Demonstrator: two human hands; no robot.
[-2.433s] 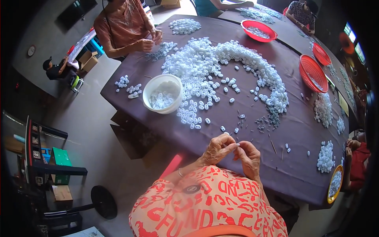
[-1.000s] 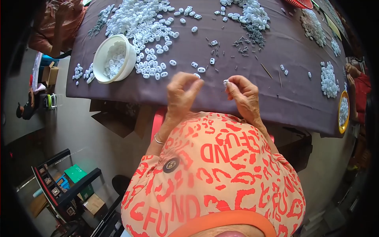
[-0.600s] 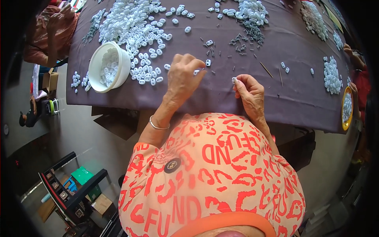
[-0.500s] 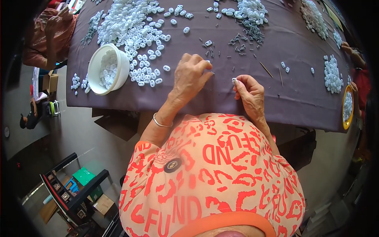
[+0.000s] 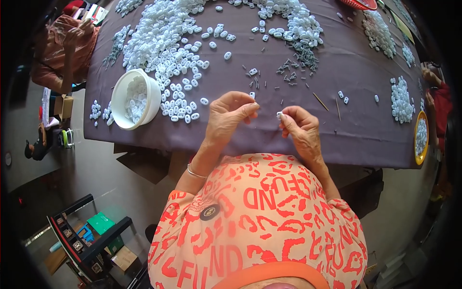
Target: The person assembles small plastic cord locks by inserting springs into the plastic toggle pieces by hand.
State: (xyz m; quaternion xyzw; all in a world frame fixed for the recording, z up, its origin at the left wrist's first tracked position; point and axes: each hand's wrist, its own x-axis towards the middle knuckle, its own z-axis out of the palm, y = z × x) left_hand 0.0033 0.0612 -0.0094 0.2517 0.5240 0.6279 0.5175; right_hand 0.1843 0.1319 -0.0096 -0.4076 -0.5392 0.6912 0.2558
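Observation:
My left hand (image 5: 230,114) is closed in a pinch above the purple-brown tablecloth, thumb against forefinger. What sits between those fingertips is too small to make out. To its right, my right hand (image 5: 304,129) pinches a small white oval plastic piece with holes (image 5: 279,115) between thumb and fingers. A short gap separates the two hands. Just beyond my left fingertips another white piece (image 5: 252,95) lies on the cloth. Farther off are a few loose grey pins (image 5: 257,81) with a white two-holed piece (image 5: 253,72) among them.
A white tub (image 5: 156,103) partly filled with pieces stands left, beside a large pile of white pieces (image 5: 163,29). Grey pins (image 5: 304,55) are heaped at the far middle. Two thin sticks (image 5: 320,101) lie right. A yellow-rimmed basket (image 5: 417,149) sits at the right edge. Other people sit at both sides.
My view has shifted, so the table appears lower. My left hand has turned, its fingers now pointing across toward the right hand. The right hand, still pinching the white piece, has come slightly left.

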